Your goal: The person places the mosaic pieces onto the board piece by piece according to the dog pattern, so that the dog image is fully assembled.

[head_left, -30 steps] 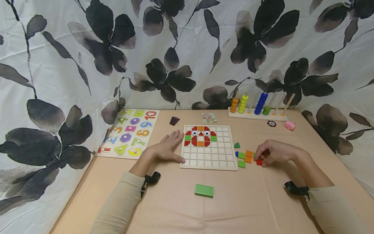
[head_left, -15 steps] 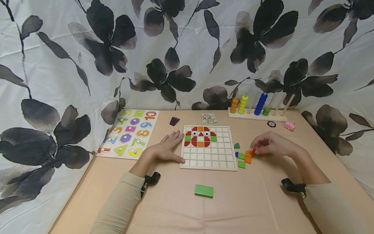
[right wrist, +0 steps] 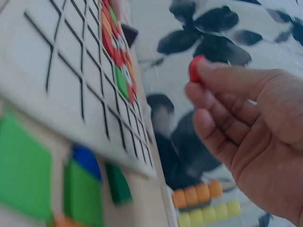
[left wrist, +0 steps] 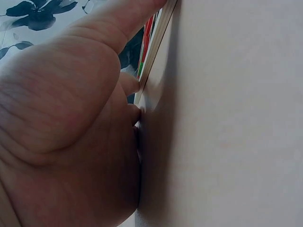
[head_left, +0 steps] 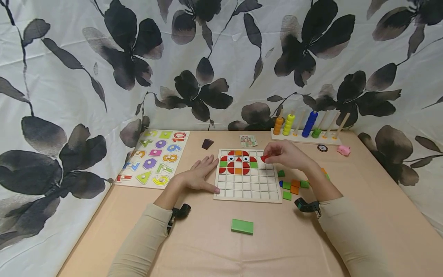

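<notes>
A white grid board [head_left: 247, 188] lies mid-table, its upper left cells filled with red, orange, green and eye-marked tiles [head_left: 238, 165]. My left hand [head_left: 197, 177] rests at the board's left edge, fingers spread and thumb touching the lower left corner. Between thumb and fingertips, my right hand [head_left: 287, 154] pinches a small red tile [right wrist: 193, 70] over the board's upper right part. In the right wrist view the tile is held clear of the grid; its full shape is partly covered by the fingers.
Loose green tiles [head_left: 287, 196], orange tiles [head_left: 294, 189] and a blue piece lie right of the board. A green block [head_left: 242, 226] sits in front. Behind stand a bead-peg rack [head_left: 304, 137], a picture card [head_left: 248, 141] and a pink figure [head_left: 343, 150]. A number board [head_left: 155, 157] lies left.
My right hand has picked the red tile from the loose pieces and carried it left and away from me, over the board. The left hand has stayed in place.
</notes>
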The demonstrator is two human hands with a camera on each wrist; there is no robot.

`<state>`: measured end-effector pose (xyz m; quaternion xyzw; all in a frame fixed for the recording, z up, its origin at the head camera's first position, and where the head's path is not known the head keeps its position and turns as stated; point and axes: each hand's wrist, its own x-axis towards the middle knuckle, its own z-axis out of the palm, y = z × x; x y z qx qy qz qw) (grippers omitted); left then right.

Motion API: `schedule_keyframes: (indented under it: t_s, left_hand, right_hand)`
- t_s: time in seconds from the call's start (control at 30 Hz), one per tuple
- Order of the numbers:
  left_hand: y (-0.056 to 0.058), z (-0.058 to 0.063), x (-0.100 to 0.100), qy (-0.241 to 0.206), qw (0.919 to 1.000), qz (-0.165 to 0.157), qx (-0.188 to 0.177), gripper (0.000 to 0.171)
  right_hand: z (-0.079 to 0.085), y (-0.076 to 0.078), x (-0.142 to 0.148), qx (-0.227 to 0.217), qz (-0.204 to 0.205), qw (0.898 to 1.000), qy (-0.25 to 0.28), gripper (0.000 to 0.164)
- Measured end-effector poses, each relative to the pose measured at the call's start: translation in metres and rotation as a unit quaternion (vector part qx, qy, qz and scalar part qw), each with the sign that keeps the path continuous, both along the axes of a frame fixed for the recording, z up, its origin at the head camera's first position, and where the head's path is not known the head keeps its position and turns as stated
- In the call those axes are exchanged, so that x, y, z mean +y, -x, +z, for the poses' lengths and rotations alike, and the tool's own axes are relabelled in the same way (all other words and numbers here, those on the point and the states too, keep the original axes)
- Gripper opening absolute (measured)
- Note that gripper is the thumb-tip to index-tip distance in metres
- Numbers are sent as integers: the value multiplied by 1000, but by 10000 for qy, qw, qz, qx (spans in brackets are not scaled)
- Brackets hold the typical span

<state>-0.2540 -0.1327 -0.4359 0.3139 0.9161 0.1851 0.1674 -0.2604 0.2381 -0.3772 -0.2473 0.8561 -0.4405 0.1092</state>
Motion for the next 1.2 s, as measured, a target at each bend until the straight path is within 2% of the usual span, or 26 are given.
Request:
schedule_keyframes:
  t_s: [0.13, 0.23, 0.47, 0.93, 1.03, 1.2]
  left_hand:
    - [0, 1, 1, -69, 10000, -11, -34, 121]
    - [1, 1, 1, -34, 10000, -22, -34, 121]
    - [1, -1, 1, 5, 10000, 5, -69, 122]
    - [3, 0, 0, 0, 10000, -2, -74, 122]
    - [3, 0, 0, 2, 10000, 16, -86, 122]
    - [3, -2, 0, 3, 10000, 37, -69, 122]
  right_hand:
    - [-8, 3, -19, 225, 155, 9992, -308, 23]
    - [-15, 4, -26, 293, 209, 9982, -486, 22]
    - [-26, 2, -36, 114, 245, 9969, -736, 16]
    - [-32, 1, -42, -95, -124, 9934, -1134, 17]
    - [-33, 1, -44, 21, -86, 9913, -1311, 16]
    - [-33, 0, -46, 563, -4, 9840, -1693, 12]
